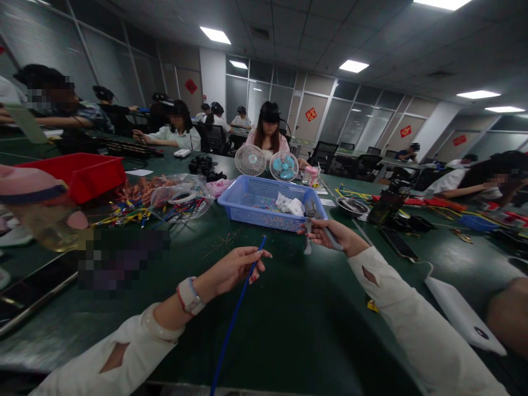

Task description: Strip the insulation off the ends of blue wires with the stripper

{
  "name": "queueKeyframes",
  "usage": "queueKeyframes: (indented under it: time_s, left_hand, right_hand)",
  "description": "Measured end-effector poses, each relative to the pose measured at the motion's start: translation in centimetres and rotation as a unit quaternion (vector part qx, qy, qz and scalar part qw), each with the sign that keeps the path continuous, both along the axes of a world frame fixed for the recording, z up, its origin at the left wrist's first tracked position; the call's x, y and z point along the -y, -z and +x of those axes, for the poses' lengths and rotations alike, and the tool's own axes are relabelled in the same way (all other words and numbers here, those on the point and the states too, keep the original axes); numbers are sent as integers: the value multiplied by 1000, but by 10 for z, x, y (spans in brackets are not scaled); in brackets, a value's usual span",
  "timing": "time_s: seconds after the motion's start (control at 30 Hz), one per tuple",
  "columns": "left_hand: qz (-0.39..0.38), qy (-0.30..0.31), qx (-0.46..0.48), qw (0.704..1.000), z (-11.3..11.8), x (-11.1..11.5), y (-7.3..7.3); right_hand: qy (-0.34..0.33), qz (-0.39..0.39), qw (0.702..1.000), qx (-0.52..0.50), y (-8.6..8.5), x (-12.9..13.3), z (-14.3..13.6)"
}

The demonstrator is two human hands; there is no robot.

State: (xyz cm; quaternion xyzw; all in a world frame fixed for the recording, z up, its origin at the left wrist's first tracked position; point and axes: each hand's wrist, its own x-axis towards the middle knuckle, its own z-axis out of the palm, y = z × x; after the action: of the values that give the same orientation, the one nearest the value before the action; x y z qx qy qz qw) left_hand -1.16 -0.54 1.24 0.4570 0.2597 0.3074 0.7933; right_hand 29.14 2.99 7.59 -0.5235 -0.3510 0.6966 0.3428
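Observation:
Between the thumb and fingers of my left hand [239,269] is a blue wire [233,322], its tip pointing up and its length running down past the table's front edge. My right hand [325,234] holds grey-handled pliers [310,224], which look like wire strippers, with the handles spread apart and the jaws pointing up. Those jaws are in front of the right end of a blue plastic basket [264,219]. In the basket lie crumpled white paper [290,205] and small coloured scraps. The wire's tip and the pliers are apart.
Wire clippings [226,241] lie before the basket. Bundled coloured wires [181,201], a red bin [88,173] and a drink bottle [45,206] stand left. To the right are a metal bowl [352,207], a phone [398,243] and a white power bank [464,313]. Several people sit around.

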Motion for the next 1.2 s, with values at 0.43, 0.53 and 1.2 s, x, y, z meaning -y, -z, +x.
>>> queueKeyframes:
  time_s: [0.43, 0.53, 1.2]
  left_hand:
    - [169, -31, -113, 979, -15, -4, -63]
    - [242, -19, -171, 955, -17, 0, -87]
    - [335, -81, -307, 887, 1, -2, -28]
  right_hand:
    - [67, -2, 992, -108, 18, 19, -9]
    - [64, 73, 993, -68, 21, 31, -18]
    - [14, 440, 711, 549, 59, 64, -27]
